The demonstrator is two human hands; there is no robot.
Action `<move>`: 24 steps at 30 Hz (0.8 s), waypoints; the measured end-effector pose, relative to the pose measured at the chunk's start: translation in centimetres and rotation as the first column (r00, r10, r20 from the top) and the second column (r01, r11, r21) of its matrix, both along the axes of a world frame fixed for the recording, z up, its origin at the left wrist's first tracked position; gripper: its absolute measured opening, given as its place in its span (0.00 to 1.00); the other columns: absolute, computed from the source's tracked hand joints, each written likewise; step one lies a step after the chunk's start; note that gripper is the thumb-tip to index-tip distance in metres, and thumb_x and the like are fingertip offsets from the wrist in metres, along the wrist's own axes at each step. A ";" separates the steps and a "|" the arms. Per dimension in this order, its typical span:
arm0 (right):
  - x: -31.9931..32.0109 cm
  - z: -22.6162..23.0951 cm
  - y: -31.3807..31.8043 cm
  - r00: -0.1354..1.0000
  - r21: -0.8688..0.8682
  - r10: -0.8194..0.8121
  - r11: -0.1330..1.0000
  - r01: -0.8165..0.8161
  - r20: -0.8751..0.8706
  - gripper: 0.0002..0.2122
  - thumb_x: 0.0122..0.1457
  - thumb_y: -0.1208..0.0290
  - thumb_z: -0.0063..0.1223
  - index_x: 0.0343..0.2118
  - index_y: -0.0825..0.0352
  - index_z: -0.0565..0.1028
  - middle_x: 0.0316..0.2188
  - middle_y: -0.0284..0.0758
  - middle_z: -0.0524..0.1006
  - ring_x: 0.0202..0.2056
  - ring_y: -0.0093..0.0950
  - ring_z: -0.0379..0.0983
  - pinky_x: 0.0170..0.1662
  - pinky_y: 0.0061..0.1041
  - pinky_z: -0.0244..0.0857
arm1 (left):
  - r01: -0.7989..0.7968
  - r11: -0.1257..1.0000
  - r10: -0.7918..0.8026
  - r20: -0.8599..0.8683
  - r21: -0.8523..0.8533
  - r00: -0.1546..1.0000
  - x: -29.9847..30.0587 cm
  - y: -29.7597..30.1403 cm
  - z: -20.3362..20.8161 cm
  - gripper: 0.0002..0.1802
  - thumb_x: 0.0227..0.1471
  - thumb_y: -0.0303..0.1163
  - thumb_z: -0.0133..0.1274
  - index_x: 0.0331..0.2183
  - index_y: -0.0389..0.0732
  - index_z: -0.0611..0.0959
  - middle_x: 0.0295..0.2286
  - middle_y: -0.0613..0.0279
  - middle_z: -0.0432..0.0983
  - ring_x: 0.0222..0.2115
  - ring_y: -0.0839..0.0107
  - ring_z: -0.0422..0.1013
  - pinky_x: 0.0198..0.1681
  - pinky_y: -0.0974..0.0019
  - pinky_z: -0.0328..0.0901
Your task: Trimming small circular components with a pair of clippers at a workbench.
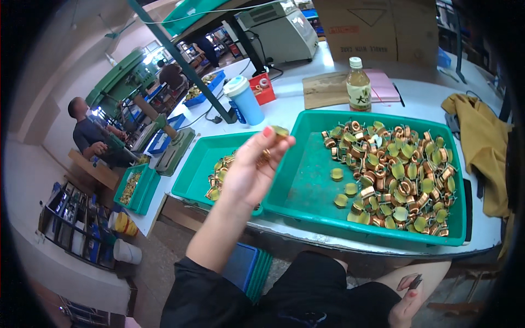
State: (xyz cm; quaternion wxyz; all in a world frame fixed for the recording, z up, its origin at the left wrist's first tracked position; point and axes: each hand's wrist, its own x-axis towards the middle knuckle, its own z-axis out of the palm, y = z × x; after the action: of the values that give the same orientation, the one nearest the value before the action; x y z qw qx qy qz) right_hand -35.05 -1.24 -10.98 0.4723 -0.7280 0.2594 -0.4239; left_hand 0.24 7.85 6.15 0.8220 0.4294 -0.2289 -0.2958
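Note:
My left hand (pixel 254 172) is raised above the gap between two green trays, palm toward me. Its thumb and fingers pinch a small copper-wound coil with a yellow-green base plate (pixel 280 131). My right hand (pixel 406 307) rests low by my thigh, closed on a small dark flat piece (pixel 416 281) whose kind I cannot make out. The large green tray (pixel 306 180) on the right bears a heap of copper ring coils (pixel 403 187) with yellow-green plates. Partly behind my left hand, the smaller green tray (pixel 191 169) holds more coils (pixel 214 193).
Behind the trays stand a tea bottle (pixel 359 90), a light-blue cup (pixel 247 104) and a red box (pixel 265 93). A mustard cloth (pixel 481 147) hangs at the right edge. A green press stand (pixel 175 150) stands left. Farther left, another person (pixel 90 131) works at a machine.

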 end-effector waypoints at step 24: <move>-0.6 1.2 0.1 0.969 -0.001 0.054 0.998 -0.055 -0.242 0.15 0.61 0.62 0.35 0.28 0.71 0.67 0.23 0.39 0.67 0.24 0.31 0.60 0.30 0.26 0.57 | -0.695 0.517 -0.378 0.862 0.499 0.337 11.1 0.5 -3.5 0.12 0.36 0.26 0.65 0.23 0.35 0.77 0.19 0.61 0.74 0.20 0.78 0.70 0.22 0.77 0.63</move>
State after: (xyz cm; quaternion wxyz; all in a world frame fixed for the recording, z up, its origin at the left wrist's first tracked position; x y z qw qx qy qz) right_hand -35.64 -1.12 -9.80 0.4459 -0.7828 0.2935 -0.3198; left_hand 11.32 8.32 2.68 0.2479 0.8710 -0.4228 0.0341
